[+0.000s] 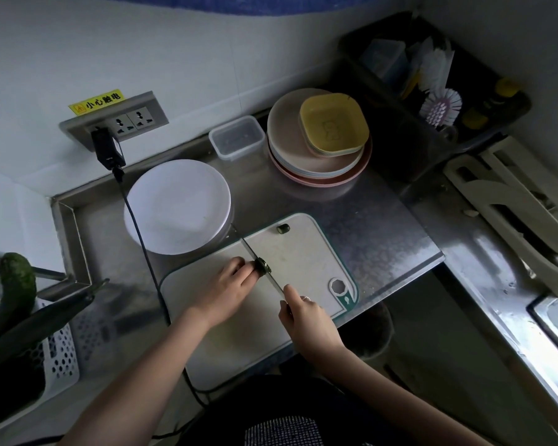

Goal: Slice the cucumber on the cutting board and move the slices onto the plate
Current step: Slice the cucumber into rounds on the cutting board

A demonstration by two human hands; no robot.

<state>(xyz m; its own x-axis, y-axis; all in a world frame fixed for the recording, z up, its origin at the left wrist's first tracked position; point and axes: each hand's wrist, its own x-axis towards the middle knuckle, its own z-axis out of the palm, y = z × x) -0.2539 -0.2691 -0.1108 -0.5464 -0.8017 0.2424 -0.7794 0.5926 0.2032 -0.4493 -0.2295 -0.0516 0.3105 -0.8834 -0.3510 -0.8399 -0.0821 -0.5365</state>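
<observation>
A white cutting board (306, 252) with a green rim lies on the steel counter. My left hand (226, 284) holds a short dark green cucumber piece (262, 266) down on the board with its fingertips. My right hand (303, 313) grips the handle of a knife (255, 252), whose thin blade runs up-left across the cucumber piece. A small cut cucumber end (283, 228) lies near the board's far edge. The white plate (178, 206) sits just beyond the board's left corner and holds nothing.
A black cable (142, 246) runs from a wall plug across the plate's left side and the board's left edge. Stacked plates with yellow dishes (319, 140) and a clear lidded box (237, 136) stand behind. A white basket (58, 346) with more cucumbers sits at left.
</observation>
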